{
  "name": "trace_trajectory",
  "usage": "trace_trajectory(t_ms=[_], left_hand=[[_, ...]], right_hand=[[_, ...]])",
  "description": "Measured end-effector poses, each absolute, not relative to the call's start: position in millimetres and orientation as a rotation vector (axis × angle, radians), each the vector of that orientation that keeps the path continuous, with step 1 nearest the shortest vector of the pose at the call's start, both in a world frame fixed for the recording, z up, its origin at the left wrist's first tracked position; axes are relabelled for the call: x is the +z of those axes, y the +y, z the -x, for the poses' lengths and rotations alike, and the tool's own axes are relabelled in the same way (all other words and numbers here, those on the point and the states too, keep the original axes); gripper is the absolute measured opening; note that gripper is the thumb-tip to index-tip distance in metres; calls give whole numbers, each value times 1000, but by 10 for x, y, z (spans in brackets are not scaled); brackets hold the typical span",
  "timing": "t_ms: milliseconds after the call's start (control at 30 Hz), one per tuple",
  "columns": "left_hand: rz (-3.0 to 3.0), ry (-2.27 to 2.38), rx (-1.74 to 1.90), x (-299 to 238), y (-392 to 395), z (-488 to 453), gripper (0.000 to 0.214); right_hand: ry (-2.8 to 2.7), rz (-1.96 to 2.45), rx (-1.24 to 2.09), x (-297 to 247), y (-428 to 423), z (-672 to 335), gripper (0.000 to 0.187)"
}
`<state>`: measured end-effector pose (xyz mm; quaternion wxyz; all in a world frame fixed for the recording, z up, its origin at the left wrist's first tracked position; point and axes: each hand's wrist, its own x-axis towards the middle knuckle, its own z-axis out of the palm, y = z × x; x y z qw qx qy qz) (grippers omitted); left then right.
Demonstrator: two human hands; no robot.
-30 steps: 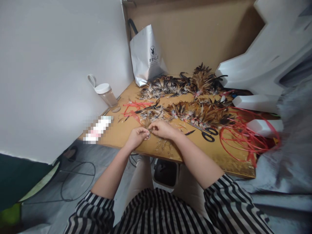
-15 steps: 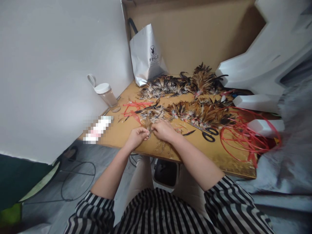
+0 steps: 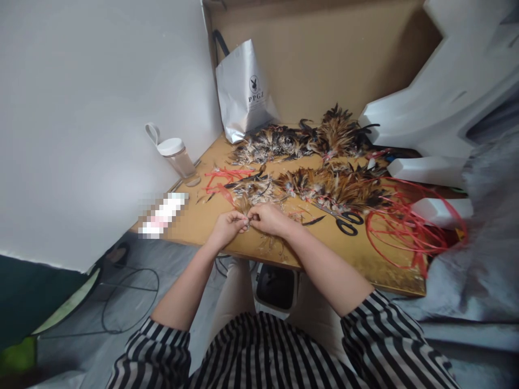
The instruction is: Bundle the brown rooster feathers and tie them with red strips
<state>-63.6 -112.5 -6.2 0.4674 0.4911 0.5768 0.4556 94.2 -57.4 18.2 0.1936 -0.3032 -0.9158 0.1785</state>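
Just above the table's front edge, my left hand [image 3: 230,227] is closed in a pinch on the base of a small bunch of brown feathers [image 3: 243,203]. The feather tips point away from me, above the fingertips. My right hand [image 3: 267,218] meets it from the right, thumb and fingers pinched together at the same base. What exactly lies between the right fingertips is too small to make out. Beyond the hands lies a pile of pale fluffy feathers [image 3: 257,189], with pieces of red plastic strip [image 3: 221,190] to its left.
Tied brown feather bunches [image 3: 336,183] and a darker row [image 3: 287,141] line the table [image 3: 365,248]. Black-handled scissors [image 3: 347,222] and a tangle of red strip [image 3: 413,232] lie right. A lidded bottle [image 3: 180,159] and silver bag [image 3: 245,92] stand left and behind.
My right hand has shifted slightly left and down, so its fingertips are closer to my left hand's at the feather base. The left hand has barely moved.
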Motion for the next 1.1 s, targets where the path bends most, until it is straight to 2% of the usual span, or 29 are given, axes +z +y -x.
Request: trace_trajectory(t_ms=[300,667,767,1100], left_hand=[[-1222,1416,1103,-65,-1125,649,24],[-1203,1431,1092,-57,-1118,649,25],[-1209,1413,1084,-54,-1118,651,25],[-1213,1433,1067,-24,-1125,646,24]], right_hand=[[-2511,848,705,136,-517,-958,16],[-2426,852,756,150,-474,-980,11],[-2425,791,779,103,-473,-956,15],[-2458,790,677,102,-481,-937,12]])
